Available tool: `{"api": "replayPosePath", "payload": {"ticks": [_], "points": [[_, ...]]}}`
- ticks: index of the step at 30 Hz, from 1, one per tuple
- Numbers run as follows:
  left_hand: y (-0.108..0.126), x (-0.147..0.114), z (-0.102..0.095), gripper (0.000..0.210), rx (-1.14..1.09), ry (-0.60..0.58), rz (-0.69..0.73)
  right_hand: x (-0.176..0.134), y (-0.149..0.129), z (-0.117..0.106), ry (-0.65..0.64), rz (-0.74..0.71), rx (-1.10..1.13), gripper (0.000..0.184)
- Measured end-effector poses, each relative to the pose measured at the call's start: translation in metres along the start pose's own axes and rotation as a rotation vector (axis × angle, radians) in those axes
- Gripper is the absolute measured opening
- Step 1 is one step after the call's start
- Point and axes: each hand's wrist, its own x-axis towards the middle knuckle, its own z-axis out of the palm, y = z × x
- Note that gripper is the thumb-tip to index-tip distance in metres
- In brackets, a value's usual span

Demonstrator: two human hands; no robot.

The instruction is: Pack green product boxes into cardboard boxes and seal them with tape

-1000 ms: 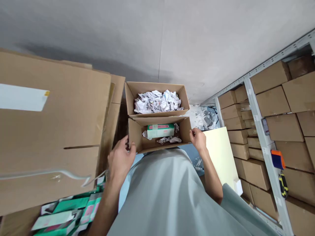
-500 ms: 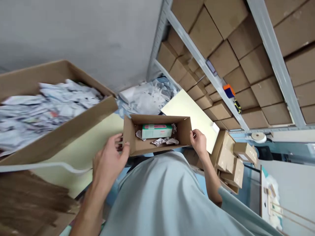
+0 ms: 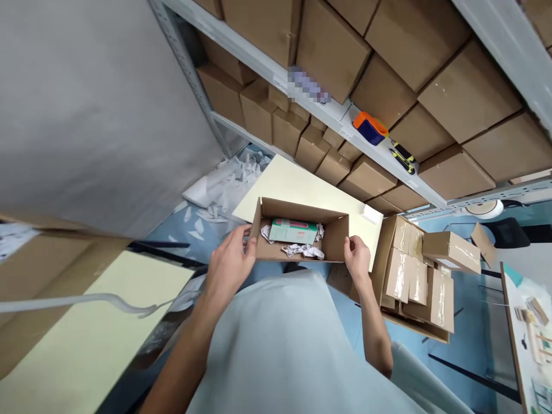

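An uncovered brown cardboard box (image 3: 336, 233) is held up in front of my body. My left hand (image 3: 230, 256) grips its left end, the thumb on the near side and the fingers partly hidden behind the wall. At the right end, my right hand (image 3: 357, 256) pinches the box's edge. Inside lies a green and white carton (image 3: 293, 232) with a pink marking on top. Crumpled printed paper (image 3: 303, 251) is tucked along its near side, with smaller wads at both of its ends.
Shelves of cardboard boxes (image 3: 328, 152) rise ahead and right, with a tape dispenser (image 3: 370, 127) and cutters (image 3: 403, 156) on one ledge. A large carton of taped boxes (image 3: 390, 259) stands right. Pale yellow tabletops (image 3: 142, 287) lie left and beyond; paper scraps (image 3: 219, 184) litter the floor.
My view has turned to the right, so the big bin of shredded paper has mostly left the picture. Both hands still hold the box, and its contents look the same.
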Motion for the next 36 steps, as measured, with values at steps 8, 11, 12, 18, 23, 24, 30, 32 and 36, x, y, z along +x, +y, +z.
{"api": "replayPosePath", "payload": {"ticks": [8,11,12,18,23,24,30,32,36], "points": [[0.056,0.074,0.07,0.041,0.086,-0.097,0.049,0.061,0.068,0.019,0.041,0.105,0.038,0.037],[0.062,0.094,0.083,0.04,0.101,-0.122,0.046,0.076,0.075,0.024,0.024,0.13,0.038,0.035],[0.063,0.102,0.086,0.04,0.103,-0.124,0.046,0.079,0.076,0.026,0.019,0.143,0.037,0.034],[0.062,0.149,0.098,0.04,0.097,-0.125,0.124,0.086,0.06,0.04,0.045,0.223,0.021,0.034],[0.054,0.182,0.097,0.043,0.063,-0.177,0.218,0.092,0.039,0.051,0.074,0.301,0.006,0.035],[0.052,0.187,0.095,0.043,0.051,-0.197,0.226,0.094,0.036,0.052,0.083,0.319,0.009,0.035],[0.035,0.201,0.084,0.045,-0.026,-0.307,0.263,0.095,0.022,0.045,0.147,0.393,0.132,0.036],[0.03,0.201,0.082,0.046,-0.036,-0.336,0.291,0.093,0.016,0.044,0.171,0.406,0.15,0.039],[0.029,0.199,0.08,0.046,-0.009,-0.381,0.389,0.089,-0.002,0.049,0.087,0.395,0.148,0.034]]}}
